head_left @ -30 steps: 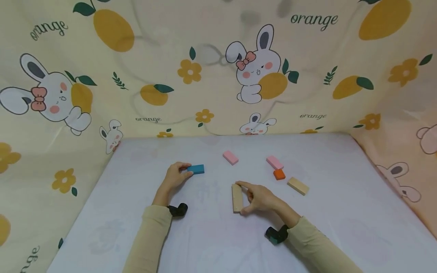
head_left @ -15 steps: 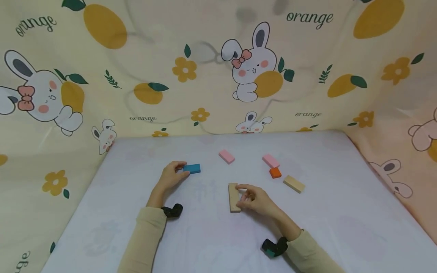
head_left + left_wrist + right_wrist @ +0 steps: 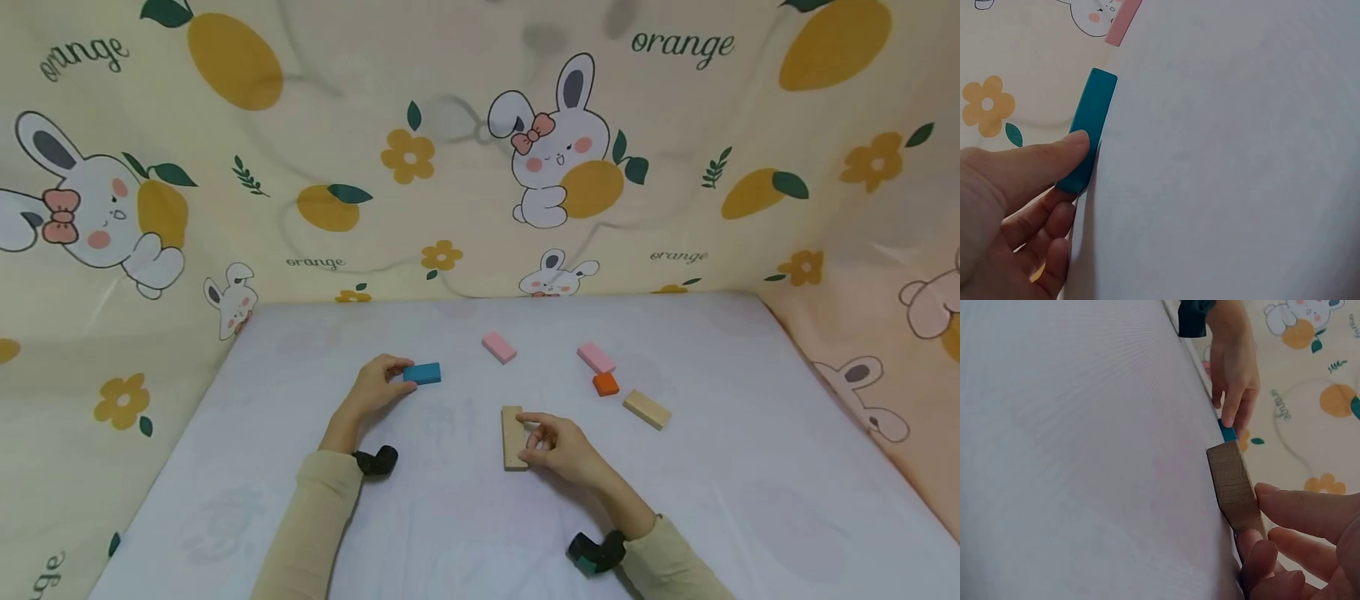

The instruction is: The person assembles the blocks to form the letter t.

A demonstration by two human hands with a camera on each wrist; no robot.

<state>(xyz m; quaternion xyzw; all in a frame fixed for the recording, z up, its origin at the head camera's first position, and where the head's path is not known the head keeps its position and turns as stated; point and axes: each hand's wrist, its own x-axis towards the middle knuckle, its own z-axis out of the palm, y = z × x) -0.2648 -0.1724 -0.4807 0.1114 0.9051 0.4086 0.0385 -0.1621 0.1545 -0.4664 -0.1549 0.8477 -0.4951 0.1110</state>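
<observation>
My left hand (image 3: 378, 383) pinches the left end of a blue wooden block (image 3: 423, 373) lying on the white-covered table. In the left wrist view, the thumb (image 3: 1075, 147) is on the blue block's side and other fingers curl at its lower end. My right hand (image 3: 566, 450) holds a plain wooden block (image 3: 512, 442) by its right edge, with curled fingers and thumb close together. That block lies lengthwise from near to far. In the right wrist view, one fingertip (image 3: 1266, 489) is against the wooden block's upper edge and another is at its lower end.
Two pink blocks (image 3: 498, 347) lie farther back. An orange block (image 3: 606, 384) sits by the right-hand pink one, and a second plain wooden block (image 3: 647, 409) lies right of it. A cloth printed with rabbits (image 3: 562, 158) hangs around the table. Black wrist cameras (image 3: 596, 552) are on both wrists.
My right thumb and index finger have moved from the plain block's two ends to closer together along its right edge. The left hand keeps its pinch, and the head view shifted slightly.
</observation>
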